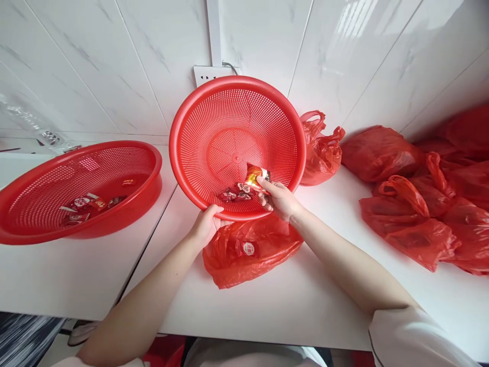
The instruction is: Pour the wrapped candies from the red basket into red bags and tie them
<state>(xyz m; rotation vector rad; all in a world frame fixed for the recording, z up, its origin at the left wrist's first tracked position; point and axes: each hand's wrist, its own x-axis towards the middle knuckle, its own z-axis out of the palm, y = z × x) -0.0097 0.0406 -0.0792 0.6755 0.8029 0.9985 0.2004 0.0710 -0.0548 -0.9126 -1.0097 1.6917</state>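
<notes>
A red plastic colander (237,109) is tilted toward me over the table, and my left hand (208,224) grips its near rim, thumb on top. Inside it, my right hand (278,198) pinches a shiny gold and red snack packet (253,176). Several small dark red packets (243,190) lie low in the colander beside my fingers. Under the near rim sits an opened red plastic bag (229,262), partly covered by the colander. A red packet with a pale round label (248,248) lies in this bag.
Another red colander (151,178) with several packets stands on the left. Knotted red plastic bags (412,219) are heaped on the right, and one more bag (323,155) stands behind the colander. A wall socket (202,75) is on the tiled wall.
</notes>
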